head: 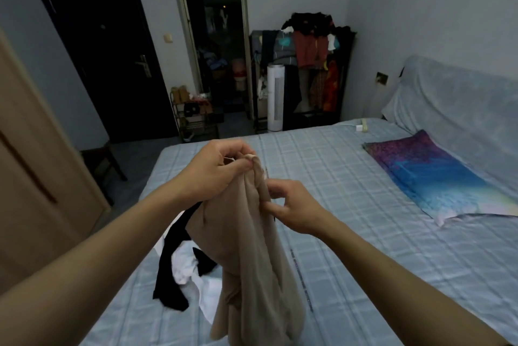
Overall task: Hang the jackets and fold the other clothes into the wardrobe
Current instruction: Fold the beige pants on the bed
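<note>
The big blue checked bed (350,171) lies under my fingers. It spreads far out past them and off to the right, with lots of flat bare sheet there. Its left edge runs below my left arm, and the dark floor starts beyond it. A tall wooden door (33,166) stands well to the left of my fingers. Far past my fingertips, by the back wall, is the open wardrobe (308,73), with clothes hanging in it and heaped on top. A white tower fan (274,96) stands at its front. A bright purple and blue pillow (437,177) lies well to the right of my fingers, apart from them.

The beige cloth (252,256) hangs down from my fingers, in the air over the bed. Down and left of my fingers, a black cloth (171,270) and a white cloth (187,264) lie crumpled together on the sheet, near the bed's left edge.

My left hand (218,169) is the higher one. Its fingers and thumb pinch the top tip of the beige cloth. My right hand (294,208) is just below and to the right, and its thumb and first finger pinch the cloth's right edge
</note>
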Tool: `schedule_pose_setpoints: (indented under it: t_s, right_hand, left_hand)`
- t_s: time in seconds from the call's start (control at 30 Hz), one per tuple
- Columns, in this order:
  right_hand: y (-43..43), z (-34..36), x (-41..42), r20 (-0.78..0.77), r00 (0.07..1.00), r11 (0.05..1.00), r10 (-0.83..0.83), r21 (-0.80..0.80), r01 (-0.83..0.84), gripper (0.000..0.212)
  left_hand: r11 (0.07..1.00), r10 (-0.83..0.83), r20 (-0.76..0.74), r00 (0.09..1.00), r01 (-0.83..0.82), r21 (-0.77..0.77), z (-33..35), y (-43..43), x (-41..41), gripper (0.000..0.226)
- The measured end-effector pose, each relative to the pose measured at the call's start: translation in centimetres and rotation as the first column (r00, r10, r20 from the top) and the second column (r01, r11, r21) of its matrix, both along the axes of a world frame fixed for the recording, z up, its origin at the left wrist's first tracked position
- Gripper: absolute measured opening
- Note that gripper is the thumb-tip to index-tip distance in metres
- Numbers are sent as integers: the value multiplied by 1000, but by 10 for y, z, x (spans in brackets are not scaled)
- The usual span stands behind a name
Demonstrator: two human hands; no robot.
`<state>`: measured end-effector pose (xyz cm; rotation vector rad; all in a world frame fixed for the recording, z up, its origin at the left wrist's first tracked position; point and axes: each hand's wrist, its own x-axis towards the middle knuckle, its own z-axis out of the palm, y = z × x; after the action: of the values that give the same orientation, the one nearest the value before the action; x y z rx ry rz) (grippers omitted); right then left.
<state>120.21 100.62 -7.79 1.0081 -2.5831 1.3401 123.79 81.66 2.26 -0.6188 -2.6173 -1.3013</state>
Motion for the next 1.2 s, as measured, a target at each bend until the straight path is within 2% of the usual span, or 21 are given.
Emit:
schedule_pose_setpoints:
  t_s: [0.07, 0.2, 0.3, 0.47, 0.57, 0.67, 0.8, 0.9, 1.0, 1.03, 1.1, 1.2]
  right_hand:
    - [-4, -2, 2, 15, 1000, 1000, 4, -17, -3, 5]
    - [-1, -2, 3, -41, 996, 996, -81, -36, 79, 12]
    - [2, 5, 2, -79, 986, 985, -147, -101, 138, 11]
    - [8, 24, 1, -141, 962, 961, -234, -181, 207, 10]
    - [11, 34, 3, -185, 945, 951, -271, -205, 233, 9]
    - [17, 39, 2, -193, 932, 941, -307, -205, 268, 10]
    - [23, 35, -2, -141, 920, 926, -366, -148, 346, 13]
    - [19, 26, -3, -61, 919, 920, -391, -53, 388, 19]
    - [15, 15, 7, 75, 928, 931, -365, 16, 365, 4]
    - [15, 12, 12, 93, 927, 931, -363, -1, 364, 2]
    - [17, 9, 25, 108, 930, 929, -351, -86, 361, 11]
    - [20, 11, 47, 175, 952, 927, -250, -240, 288, 27]
  left_hand:
    - [999, 28, -25, 999, -29, -42, -1, -10, 4, 12]
    - [987, 88, -87, 992, -98, -126, -5, -31, 9, 8]
    - [984, 116, -81, 990, -126, -128, -9, -42, 12, 4]
    - [990, 108, -12, 994, -109, -87, -11, -44, 17, 17]
    - [986, 42, 8, 999, -40, -164, -11, -40, 18, 16]
    - [977, 35, -22, 999, -39, -212, -9, -36, 18, 19]
    - [990, 66, -4, 998, -66, -125, -4, -23, 18, 16]
    - [984, 158, -6, 987, -158, -85, -5, -2, 13, 13]
    - [963, 269, 86, 959, -269, -3, -14, 19, 2, 14]
    - [952, 301, 112, 947, -305, 20, -17, 25, -2, 14]
    - [927, 353, 163, 921, -368, 70, -23, 35, -7, 13]
    - [874, 390, 262, 883, -444, 195, -28, 44, -11, 8]
